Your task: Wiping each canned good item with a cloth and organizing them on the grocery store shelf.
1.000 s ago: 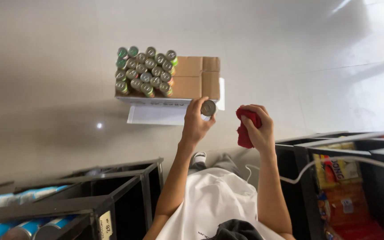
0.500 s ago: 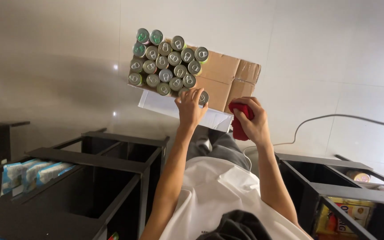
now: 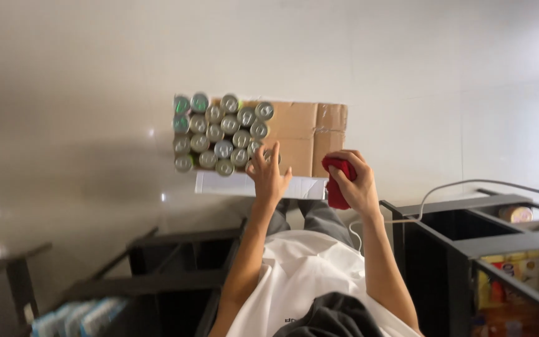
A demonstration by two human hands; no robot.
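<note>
Hands at a carton of drink cans
Left hand spread, fingertips on the cans in the cardboard box; right hand grips a red cloth.

The pale tiled floor carries a flattened brown cardboard box, and a white sheet lies on the floor along the box's near edge. On the left half of the cardboard stands a tight cluster of silver-topped drink cans, upright and touching one another, in roughly 4 rows; the right half of the cardboard is bare. Black metal shelving stands on the floor at the right, and more black shelving at the lower left.
</note>
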